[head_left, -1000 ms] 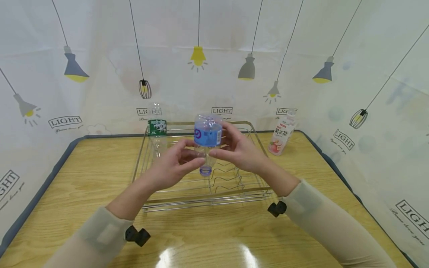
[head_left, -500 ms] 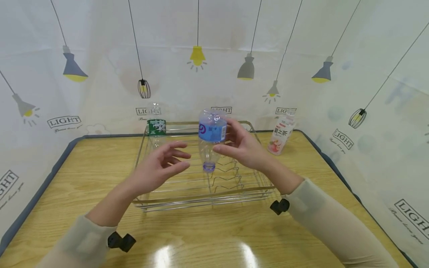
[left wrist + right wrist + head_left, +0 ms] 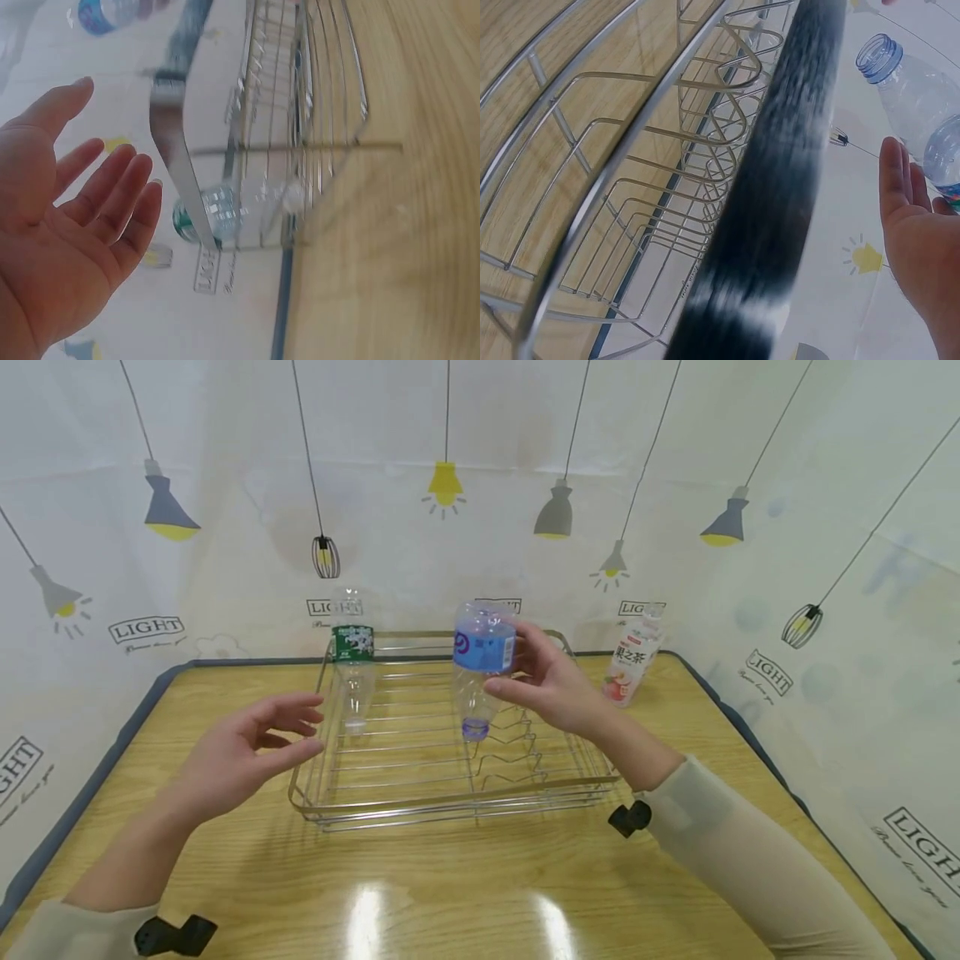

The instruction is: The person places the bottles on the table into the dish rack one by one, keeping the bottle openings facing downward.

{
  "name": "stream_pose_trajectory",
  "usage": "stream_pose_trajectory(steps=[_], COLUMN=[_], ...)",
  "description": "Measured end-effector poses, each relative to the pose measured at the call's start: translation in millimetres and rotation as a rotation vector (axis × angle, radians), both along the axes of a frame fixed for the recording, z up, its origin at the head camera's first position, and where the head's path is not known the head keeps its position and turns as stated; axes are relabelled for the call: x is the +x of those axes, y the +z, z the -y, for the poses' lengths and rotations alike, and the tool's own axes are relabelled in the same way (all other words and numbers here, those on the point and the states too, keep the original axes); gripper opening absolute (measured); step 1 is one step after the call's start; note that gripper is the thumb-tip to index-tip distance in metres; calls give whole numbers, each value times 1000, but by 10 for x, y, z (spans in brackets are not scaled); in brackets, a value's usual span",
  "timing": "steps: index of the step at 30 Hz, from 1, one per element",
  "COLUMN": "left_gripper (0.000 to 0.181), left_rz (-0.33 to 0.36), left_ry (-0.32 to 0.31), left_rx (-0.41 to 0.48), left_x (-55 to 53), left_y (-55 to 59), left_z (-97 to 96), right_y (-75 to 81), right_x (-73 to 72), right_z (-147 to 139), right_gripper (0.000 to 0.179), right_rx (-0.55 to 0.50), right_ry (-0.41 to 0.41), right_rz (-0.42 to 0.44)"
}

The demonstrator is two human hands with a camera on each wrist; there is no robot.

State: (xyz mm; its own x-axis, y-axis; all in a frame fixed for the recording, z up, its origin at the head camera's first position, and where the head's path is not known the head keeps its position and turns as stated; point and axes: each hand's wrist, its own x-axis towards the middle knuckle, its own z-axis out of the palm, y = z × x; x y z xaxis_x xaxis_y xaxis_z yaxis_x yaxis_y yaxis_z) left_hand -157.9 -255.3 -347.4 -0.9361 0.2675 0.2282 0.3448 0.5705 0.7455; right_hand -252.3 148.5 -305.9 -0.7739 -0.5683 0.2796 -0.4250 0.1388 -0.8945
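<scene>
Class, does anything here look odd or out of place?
The blue-labelled bottle in the right hand is upside down and capless; the green-labelled bottle in the wire rack is neck-down too. Odd, since bottles usually stand on their bases.

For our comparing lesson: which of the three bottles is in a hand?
The blue-labelled bottle, neck down in the right hand. The green-labelled bottle stands in the wire rack and the white-labelled bottle on the table; no hand holds either.
</scene>
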Motion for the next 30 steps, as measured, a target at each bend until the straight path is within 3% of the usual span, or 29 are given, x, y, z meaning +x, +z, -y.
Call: stream_pose_trajectory(steps=[3,12,23,30], left_gripper=[52,58,59,60], left_rz=[3,136,206,250], left_ry=[13,16,-24,-35], left_rx=[-31,-162,-95,-50], left_x=[-6,-26,-35,-50], left_y=[-81,-313,-394,-427], left_z=[153,366,401,379], right_y=[0,29,150,227], right_x=[-15,-77,-216,-358], right_z=[1,30,173,305], right_gripper=[79,75,73,69], right_rx=[-8,2,17,-26], right_ry=[7,-19,-54,-58], right_rz=[5,-24,-9,37])
